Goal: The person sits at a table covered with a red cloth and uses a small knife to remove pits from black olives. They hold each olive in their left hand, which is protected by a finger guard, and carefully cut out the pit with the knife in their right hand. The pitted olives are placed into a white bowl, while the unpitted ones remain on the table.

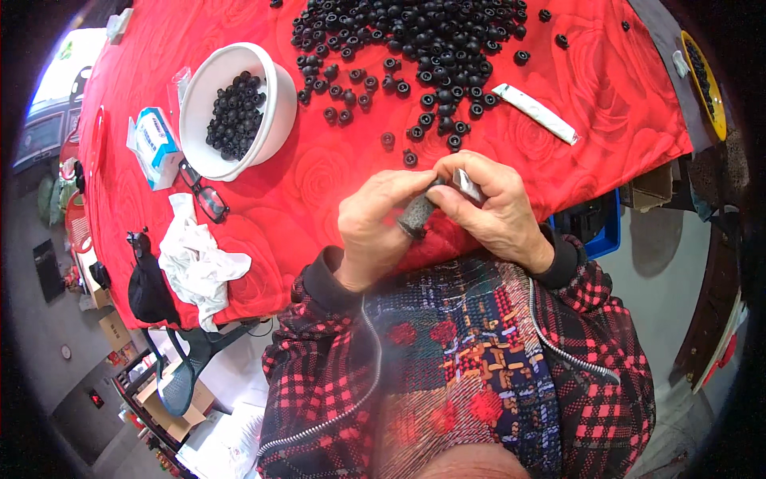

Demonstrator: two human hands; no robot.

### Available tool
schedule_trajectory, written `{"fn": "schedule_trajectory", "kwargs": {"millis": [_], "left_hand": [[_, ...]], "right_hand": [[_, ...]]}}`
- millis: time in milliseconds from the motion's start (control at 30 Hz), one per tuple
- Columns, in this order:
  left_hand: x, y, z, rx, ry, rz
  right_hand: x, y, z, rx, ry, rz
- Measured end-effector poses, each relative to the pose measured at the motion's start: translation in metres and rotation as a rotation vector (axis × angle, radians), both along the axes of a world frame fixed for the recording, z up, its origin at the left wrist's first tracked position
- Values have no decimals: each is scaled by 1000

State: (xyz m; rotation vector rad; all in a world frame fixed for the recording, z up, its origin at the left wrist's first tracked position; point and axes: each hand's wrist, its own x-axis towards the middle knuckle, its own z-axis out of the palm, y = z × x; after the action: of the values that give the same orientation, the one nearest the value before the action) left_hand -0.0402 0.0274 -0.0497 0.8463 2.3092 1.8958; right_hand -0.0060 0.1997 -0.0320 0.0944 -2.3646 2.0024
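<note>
My left hand [375, 227] and my right hand [499, 207] meet close to my chest, over the near edge of a red rose-patterned table [319, 168]. A grey fabric cot covers a finger of my left hand [415, 214]. Between the fingertips of both hands sits a small black round part [436, 185]. My right hand also pinches a small shiny metal blade-like tool [469, 185]. A large heap of the same small black ring-shaped parts [423, 40] lies farther out on the table.
A white bowl [271, 96] holding several black parts stands at the left. Beside it lie a small blue-and-white box [155, 144], dark-framed glasses [206, 195] and a crumpled white cloth [195, 263]. A white tube [536, 112] lies right of the heap. A black bag [148, 287] hangs off the table's left edge.
</note>
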Motion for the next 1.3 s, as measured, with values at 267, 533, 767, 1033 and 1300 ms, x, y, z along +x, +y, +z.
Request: {"fn": "schedule_trajectory", "kwargs": {"millis": [267, 533, 767, 1033, 1300], "left_hand": [[-8, -15, -2, 496, -1329, -478], [-8, -6, 0, 668, -1307, -460], [1, -4, 0, 705, -1188, -256], [0, -4, 8, 570, -1164, -265], [-1, -4, 2, 594, -1143, -294]], "right_hand": [[-5, 20, -2, 277, 530, 240], [3, 11, -5, 547, 679, 42], [12, 19, -6, 611, 664, 87], [6, 27, 14, -6, 10, 136], [-4, 23, 4, 140, 124, 83]]}}
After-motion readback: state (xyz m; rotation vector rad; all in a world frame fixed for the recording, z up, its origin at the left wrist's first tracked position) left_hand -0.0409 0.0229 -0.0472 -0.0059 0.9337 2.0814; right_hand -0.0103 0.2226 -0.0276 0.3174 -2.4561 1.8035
